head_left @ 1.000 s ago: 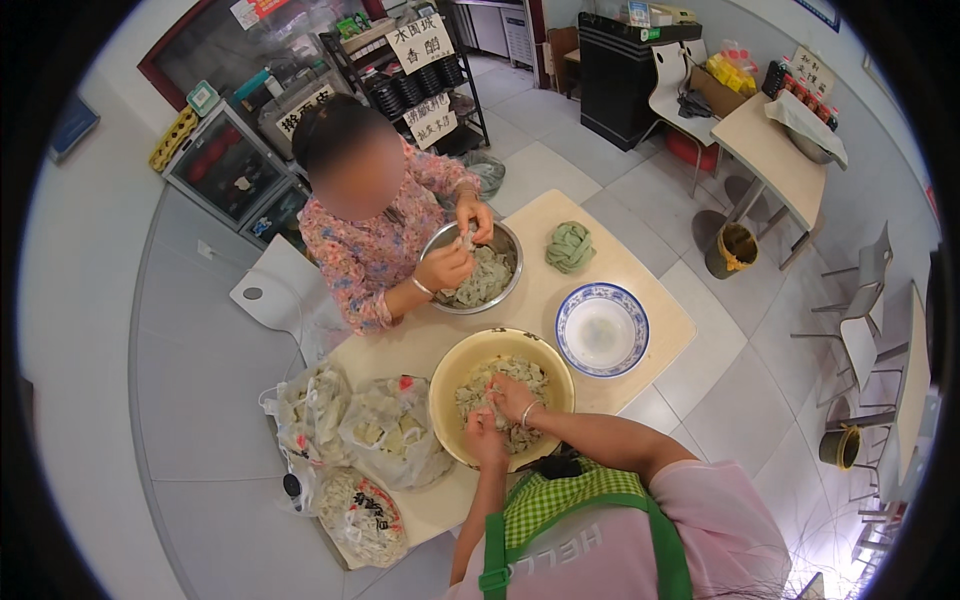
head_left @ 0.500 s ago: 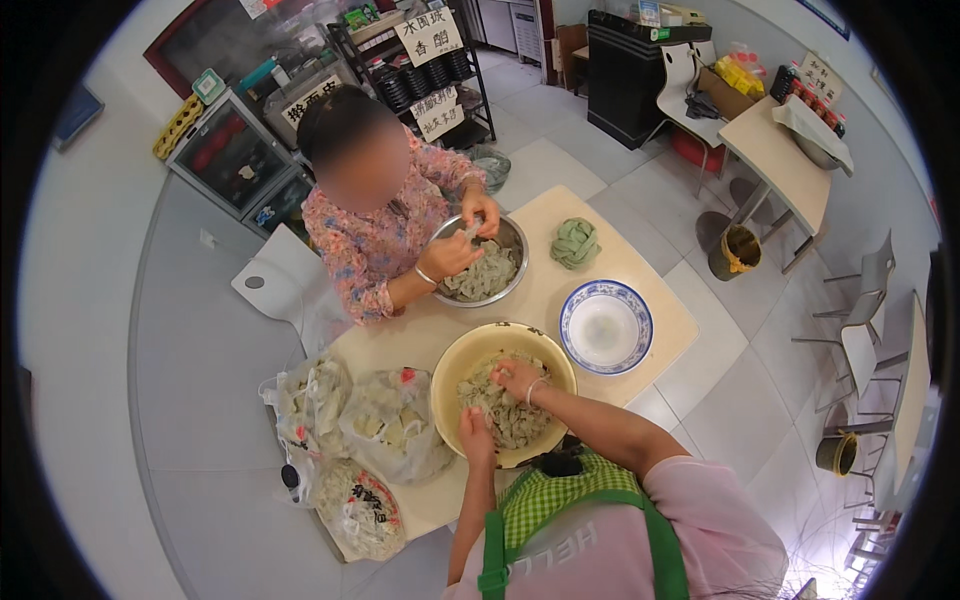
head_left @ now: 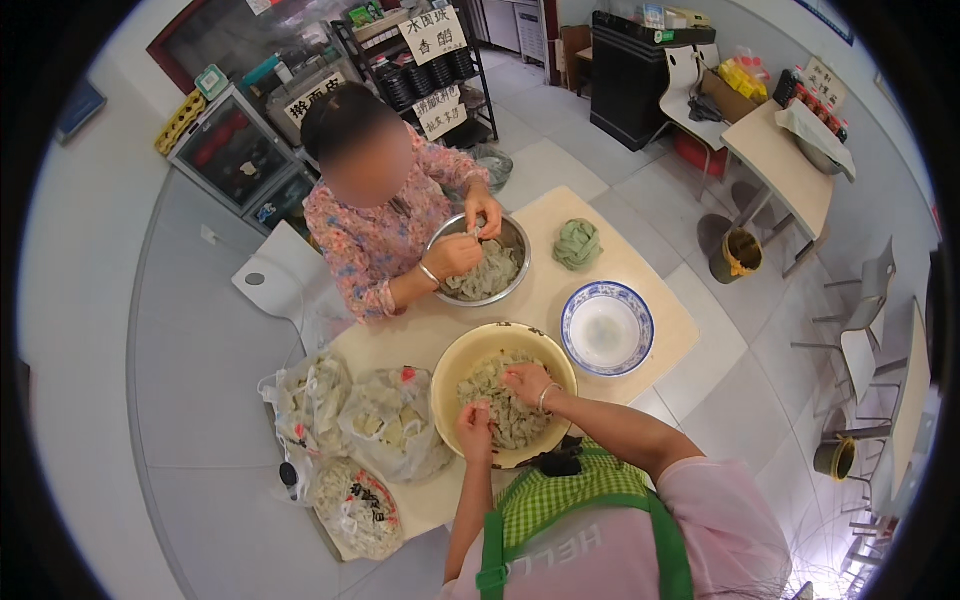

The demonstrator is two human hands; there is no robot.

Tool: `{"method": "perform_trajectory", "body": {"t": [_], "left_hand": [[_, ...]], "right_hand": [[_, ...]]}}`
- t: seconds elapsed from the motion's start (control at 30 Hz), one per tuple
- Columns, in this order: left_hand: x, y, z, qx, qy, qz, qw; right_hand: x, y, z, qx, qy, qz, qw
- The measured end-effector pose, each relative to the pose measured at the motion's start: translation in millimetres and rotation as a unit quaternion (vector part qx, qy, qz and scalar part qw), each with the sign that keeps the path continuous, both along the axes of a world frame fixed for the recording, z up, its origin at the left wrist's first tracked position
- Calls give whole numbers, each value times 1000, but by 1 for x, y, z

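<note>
In front of me a large cream enamel basin (head_left: 450, 375) with a chipped rim holds a heap of soft, pale grey-green torn food pieces (head_left: 515, 425), whose kind I cannot make out. My left hand (head_left: 476, 432) is at the basin's left side, fingers curled together over the heap. Above the heap's middle, my right hand (head_left: 527, 384) has its fingers pinched. Whatever lies between the fingers of either hand is too small to name. A white bowl with a blue patterned rim (head_left: 607, 328) stands to the right of the basin.
Across the table (head_left: 660, 310) another person's hands (head_left: 470, 240) work over a steel bowl (head_left: 522, 275) of similar pieces. A green cloth bundle (head_left: 577, 244) lies at the far right. Filled plastic bags (head_left: 395, 425) crowd the table's left side. Chairs (head_left: 865, 340) stand off to the right.
My right hand has shifted slightly right over the heap, and my left fingers have risen a little. The other person's hands have drawn together over the steel bowl.
</note>
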State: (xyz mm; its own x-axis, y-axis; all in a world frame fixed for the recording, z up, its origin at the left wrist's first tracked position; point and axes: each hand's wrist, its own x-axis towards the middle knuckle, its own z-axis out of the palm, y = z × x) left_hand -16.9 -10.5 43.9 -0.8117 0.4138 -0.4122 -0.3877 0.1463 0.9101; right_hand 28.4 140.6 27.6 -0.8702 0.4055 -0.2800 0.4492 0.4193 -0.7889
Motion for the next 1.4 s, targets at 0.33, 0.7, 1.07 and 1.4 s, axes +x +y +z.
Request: {"method": "perform_trajectory", "body": {"t": [0.33, 0.7, 1.07, 1.4], "left_hand": [[-7, 0, -8, -118, 149, -106, 976], [-10, -5, 2, -126, 224, -38, 966], [-8, -5, -39, -71, 197, -68, 975], [4, 10, -16, -122, 194, -105, 968]], "right_hand": [[5, -37, 36, -55, -9, 106, 993], [-8, -12, 9, -259, -55, -149, 953], [4, -16, 2, -432, 46, -62, 899], [-7, -30, -17, -44, 148, -90, 984]]}}
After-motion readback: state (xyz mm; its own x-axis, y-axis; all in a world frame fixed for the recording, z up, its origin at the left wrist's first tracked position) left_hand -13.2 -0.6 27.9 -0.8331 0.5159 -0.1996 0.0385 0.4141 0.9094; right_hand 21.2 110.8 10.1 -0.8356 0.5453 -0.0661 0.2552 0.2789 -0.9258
